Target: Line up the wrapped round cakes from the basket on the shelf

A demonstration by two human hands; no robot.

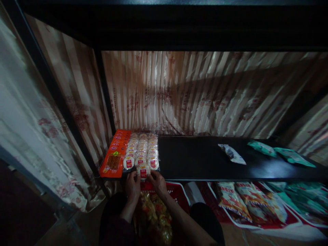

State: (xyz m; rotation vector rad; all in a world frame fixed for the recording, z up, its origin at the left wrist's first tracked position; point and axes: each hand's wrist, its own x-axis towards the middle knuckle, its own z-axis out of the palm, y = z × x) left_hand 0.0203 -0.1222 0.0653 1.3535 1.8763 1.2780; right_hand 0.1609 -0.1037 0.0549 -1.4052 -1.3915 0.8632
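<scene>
both hands, left hand (133,186) and right hand (158,181), pinch one small round snack pack (143,170) at the front edge of the shelf (205,159). it looks light and soft (the wrap may be slippery), so hold it gently by its sides.

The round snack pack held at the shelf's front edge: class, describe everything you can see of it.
The round snack pack is a small, pale disc in what looks like clear, shiny wrapping, with a red label bearing light print too small to read. It lies flat at the front edge of the black shelf, ahead of rows of like packs. The left hand and right hand pinch it from either side with their fingertips.
</scene>
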